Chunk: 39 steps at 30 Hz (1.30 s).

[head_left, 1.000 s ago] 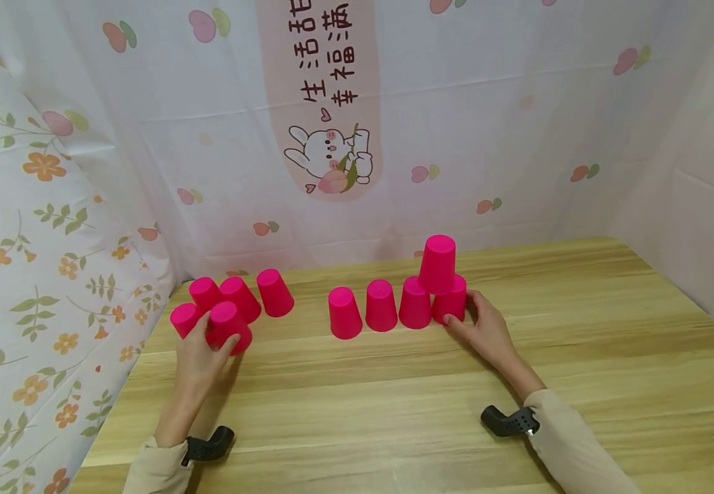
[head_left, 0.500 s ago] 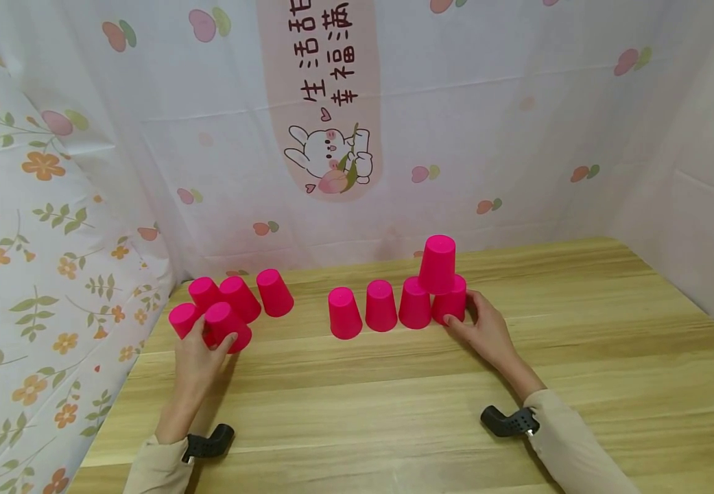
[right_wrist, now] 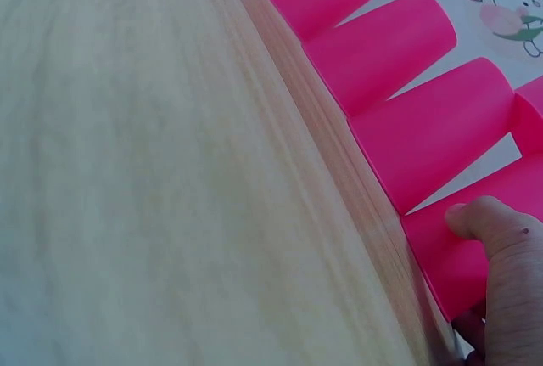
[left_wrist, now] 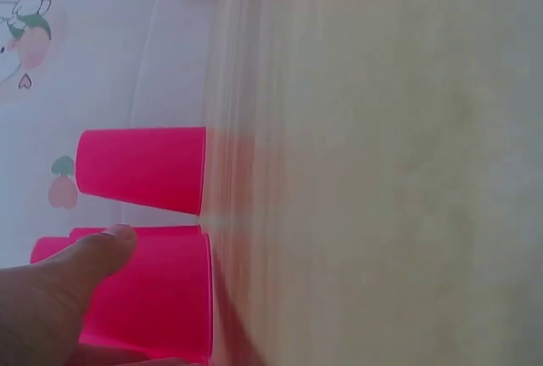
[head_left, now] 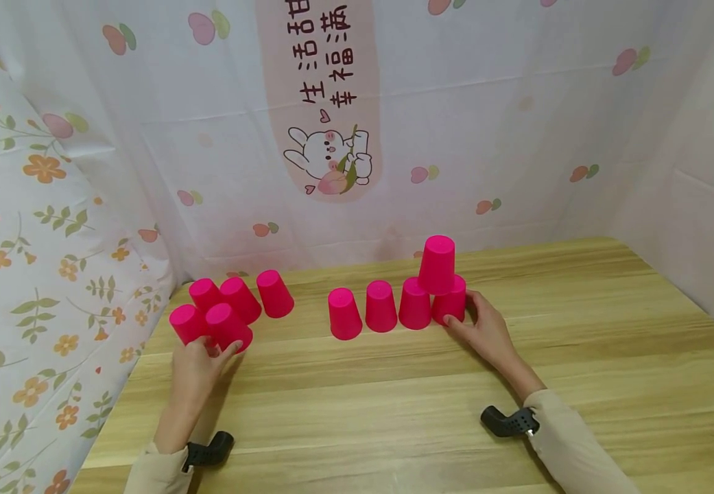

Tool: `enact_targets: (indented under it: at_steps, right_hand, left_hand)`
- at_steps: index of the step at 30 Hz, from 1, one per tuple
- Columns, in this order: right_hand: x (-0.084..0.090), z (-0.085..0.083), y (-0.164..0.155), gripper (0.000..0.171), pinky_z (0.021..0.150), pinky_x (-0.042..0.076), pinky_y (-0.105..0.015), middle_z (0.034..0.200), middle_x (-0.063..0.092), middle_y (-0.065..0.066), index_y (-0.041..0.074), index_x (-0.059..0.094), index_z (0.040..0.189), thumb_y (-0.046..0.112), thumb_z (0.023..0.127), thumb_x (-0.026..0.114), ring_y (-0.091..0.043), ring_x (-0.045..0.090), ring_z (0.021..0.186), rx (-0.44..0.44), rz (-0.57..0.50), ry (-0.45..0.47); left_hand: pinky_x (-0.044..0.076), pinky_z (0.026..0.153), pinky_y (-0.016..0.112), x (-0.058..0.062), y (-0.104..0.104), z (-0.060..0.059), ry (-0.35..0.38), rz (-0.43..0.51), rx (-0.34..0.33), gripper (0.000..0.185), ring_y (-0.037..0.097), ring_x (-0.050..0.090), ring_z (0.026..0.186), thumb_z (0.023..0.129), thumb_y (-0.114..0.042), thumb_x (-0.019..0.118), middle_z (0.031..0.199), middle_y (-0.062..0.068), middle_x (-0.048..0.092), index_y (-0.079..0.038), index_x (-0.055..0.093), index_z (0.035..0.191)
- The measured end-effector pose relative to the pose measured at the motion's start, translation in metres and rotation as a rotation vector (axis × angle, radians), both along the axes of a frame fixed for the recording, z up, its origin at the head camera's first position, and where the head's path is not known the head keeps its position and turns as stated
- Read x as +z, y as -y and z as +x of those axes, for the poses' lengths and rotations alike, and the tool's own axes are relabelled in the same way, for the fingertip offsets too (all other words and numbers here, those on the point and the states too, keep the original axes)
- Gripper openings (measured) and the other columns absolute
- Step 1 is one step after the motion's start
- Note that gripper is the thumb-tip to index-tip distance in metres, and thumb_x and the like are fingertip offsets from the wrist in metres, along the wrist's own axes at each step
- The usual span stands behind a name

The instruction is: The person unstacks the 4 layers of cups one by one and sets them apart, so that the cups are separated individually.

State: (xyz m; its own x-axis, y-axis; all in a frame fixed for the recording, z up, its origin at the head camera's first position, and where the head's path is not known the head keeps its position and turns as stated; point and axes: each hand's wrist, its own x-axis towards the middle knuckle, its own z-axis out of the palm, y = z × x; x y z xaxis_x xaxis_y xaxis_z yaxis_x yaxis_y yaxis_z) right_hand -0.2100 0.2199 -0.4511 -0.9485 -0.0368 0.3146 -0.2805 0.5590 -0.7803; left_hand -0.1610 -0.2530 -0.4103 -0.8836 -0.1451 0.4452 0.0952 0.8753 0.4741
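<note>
Head view: left hand (head_left: 199, 363) curls its fingers round the near cup (head_left: 228, 326) of the left cluster on the wooden table (head_left: 394, 405); right hand (head_left: 483, 329) grips the row's end cup (head_left: 451, 302), under the top cup (head_left: 437, 255).
Writing: backdrop banner (head_left: 326, 96) reads 生活, 幸福满; the rest is cut off.
Left wrist view: thumb (left_wrist: 93, 251) presses the held cup (left_wrist: 153, 294).
Right wrist view: thumb (right_wrist: 492, 226) presses the end cup (right_wrist: 467, 247); other fingers are hidden.

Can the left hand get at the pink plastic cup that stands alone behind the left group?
Probably yes. The left hand grips a front cup; the lone pink plastic cup stands just behind to the right, with bare wooden table before it.
</note>
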Motion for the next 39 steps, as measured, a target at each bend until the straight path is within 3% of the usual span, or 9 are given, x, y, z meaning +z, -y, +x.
enact_targets:
  at_steps: [3,6,9,12,18,22,30,39]
  right_hand:
    - [0.0,0.0,-0.001,0.057,0.095,0.04,-0.051,0.125,0.052,-0.023,-0.005,0.043,0.129,0.018,0.083,0.069,-0.037,0.049,0.114,0.003,0.001,-0.002]
    - [-0.001,0.0,-0.001,0.057,0.095,0.04,-0.05,0.125,0.051,-0.023,-0.005,0.043,0.129,0.017,0.083,0.069,-0.037,0.049,0.115,0.002,0.002,-0.006]
    - [0.0,0.0,-0.001,0.057,0.096,0.039,-0.051,0.125,0.051,-0.023,-0.005,0.043,0.129,0.017,0.082,0.069,-0.037,0.049,0.115,-0.002,0.004,-0.005]
    - [-0.001,0.0,-0.001,0.058,0.096,0.039,-0.051,0.126,0.051,-0.023,-0.005,0.043,0.129,0.017,0.082,0.069,-0.037,0.049,0.115,-0.004,0.004,0.003]
    - [-0.002,0.001,0.0,0.058,0.096,0.039,-0.051,0.126,0.051,-0.023,-0.005,0.042,0.129,0.019,0.083,0.069,-0.038,0.048,0.116,0.0,0.007,0.006]
    - [-0.002,0.001,0.001,0.058,0.095,0.04,-0.051,0.126,0.051,-0.022,-0.005,0.042,0.129,0.018,0.083,0.069,-0.037,0.049,0.116,0.0,-0.002,0.003]
    - [-0.002,0.0,0.0,0.058,0.095,0.04,-0.05,0.126,0.051,-0.022,-0.005,0.043,0.129,0.018,0.083,0.069,-0.037,0.049,0.116,0.0,-0.006,0.003]
    - [0.0,0.0,-0.001,0.059,0.097,0.038,-0.052,0.127,0.05,-0.023,-0.005,0.042,0.13,0.019,0.083,0.069,-0.038,0.047,0.117,0.008,-0.002,0.018]
  left_hand:
    - [0.042,0.045,0.033,0.001,-0.002,0.006,0.02,-0.038,-0.022,0.036,0.023,0.05,0.045,0.074,-0.024,0.079,0.05,0.006,0.053,0.0,0.055,0.06]
    - [0.051,0.054,0.041,0.005,-0.006,0.012,0.096,-0.049,-0.046,0.033,0.032,0.063,0.06,0.077,-0.027,0.076,0.066,0.015,0.065,0.004,0.064,0.076]
    - [0.053,0.06,0.045,0.011,-0.011,0.017,0.194,-0.046,-0.056,0.041,0.032,0.067,0.074,0.079,-0.033,0.073,0.08,0.018,0.068,0.005,0.065,0.093]
    - [0.052,0.061,0.044,0.018,-0.018,0.019,0.218,-0.047,-0.061,0.046,0.029,0.068,0.077,0.08,-0.037,0.072,0.087,0.017,0.069,0.002,0.065,0.102]
    - [0.052,0.064,0.044,0.032,-0.035,0.02,0.066,-0.057,-0.181,0.036,0.03,0.066,0.076,0.08,-0.03,0.073,0.087,0.013,0.07,-0.001,0.068,0.1]
    - [0.053,0.062,0.043,0.042,-0.047,0.015,-0.033,-0.031,-0.265,0.03,0.028,0.066,0.075,0.08,-0.024,0.074,0.086,0.011,0.07,-0.002,0.068,0.1]
    - [0.055,0.056,0.031,0.062,-0.083,-0.005,-0.098,0.065,-0.416,0.028,0.023,0.067,0.075,0.078,-0.021,0.075,0.084,0.009,0.07,-0.003,0.068,0.098]
    - [0.056,0.065,0.036,0.077,-0.132,-0.03,-0.128,0.115,-0.562,0.037,0.024,0.064,0.087,0.078,-0.018,0.075,0.099,0.011,0.068,-0.001,0.065,0.109]
